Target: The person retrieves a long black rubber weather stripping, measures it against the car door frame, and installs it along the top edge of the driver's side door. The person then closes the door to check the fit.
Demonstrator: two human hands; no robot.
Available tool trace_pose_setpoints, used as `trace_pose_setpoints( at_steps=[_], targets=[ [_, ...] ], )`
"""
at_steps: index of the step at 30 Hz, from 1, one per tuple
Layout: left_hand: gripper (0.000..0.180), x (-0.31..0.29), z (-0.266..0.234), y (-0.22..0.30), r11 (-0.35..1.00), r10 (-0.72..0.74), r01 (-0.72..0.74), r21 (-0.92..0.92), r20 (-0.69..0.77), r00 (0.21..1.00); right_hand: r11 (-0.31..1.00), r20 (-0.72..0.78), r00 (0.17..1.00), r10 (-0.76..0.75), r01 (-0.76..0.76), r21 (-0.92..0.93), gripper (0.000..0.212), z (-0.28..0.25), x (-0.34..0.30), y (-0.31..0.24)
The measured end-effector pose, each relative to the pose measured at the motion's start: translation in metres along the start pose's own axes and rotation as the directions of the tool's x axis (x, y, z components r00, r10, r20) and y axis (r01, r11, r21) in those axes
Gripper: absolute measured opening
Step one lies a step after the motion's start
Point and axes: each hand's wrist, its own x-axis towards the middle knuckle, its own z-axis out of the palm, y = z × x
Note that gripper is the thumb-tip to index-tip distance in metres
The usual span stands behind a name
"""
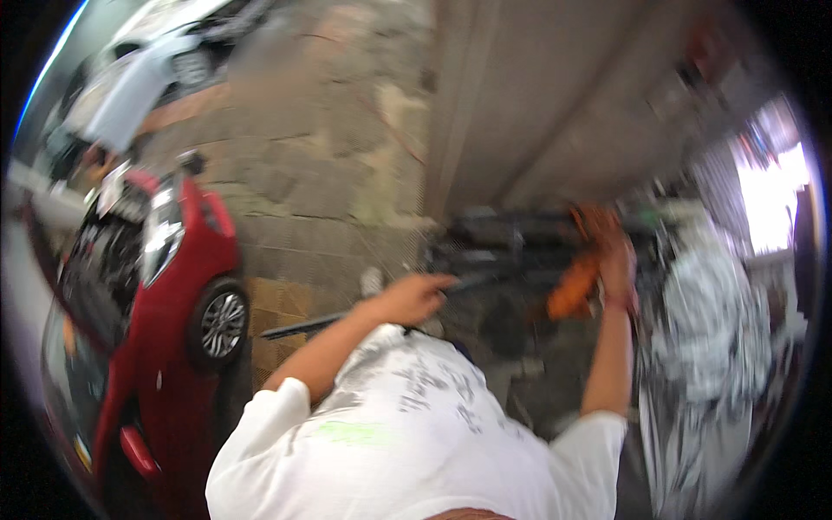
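Observation:
A long thin dark bar [303, 328] runs slantwise in front of my body, passing under my left forearm. My left hand [416, 299] is closed around it near my waist, and its far part reaches toward the dark parts on the right. Farther right, my right hand [611, 251] is stretched over several long dark bar-like parts [494, 247]. An orange cloth-like piece [572, 288] hangs beside its palm, and orange also shows at the fingers, so the hand seems closed on it. Motion blur hides the finger detail.
A red car [160, 347] with its engine bay uncovered stands at the left. Behind it is a whitish vehicle [156, 61]. A large brown-grey panel [555, 95] rises ahead. Crumpled silvery plastic-like wrapping [706, 338] covers something on the right. Worn paving [303, 173] lies between.

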Motion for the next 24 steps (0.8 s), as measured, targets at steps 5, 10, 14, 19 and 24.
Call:
trace_pose_setpoints(
  at_steps=[5,10,14,19,24],
  targets=[
    [0.048,0.001,-0.01,0.023,0.982,-0.186,0.185,0.029,0.053,0.981,0.978,-0.244,0.964,-0.107,0.058,-0.2,0.031,0.033,-0.004,0.006],
    [0.048,0.008,-0.013,0.02,0.993,-0.115,0.113,0.034,0.059,0.992,0.967,-0.282,0.927,-0.248,0.223,-0.12,0.03,0.053,-0.05,-0.044],
    [0.05,0.012,0.003,0.02,0.987,-0.153,0.15,0.054,0.045,0.987,0.973,-0.057,0.972,-0.226,0.228,0.043,0.019,0.08,-0.101,-0.156],
    [0.048,0.015,0.011,0.012,0.984,-0.174,0.171,0.056,0.062,0.983,0.877,0.016,0.91,-0.414,0.394,0.276,0.026,0.098,-0.121,-0.198],
    [0.047,-0.019,-0.004,0.033,0.979,-0.196,0.194,0.056,0.04,0.98,0.979,-0.086,0.976,-0.201,0.204,0.025,0.025,0.031,-0.081,-0.122]
  ],
)
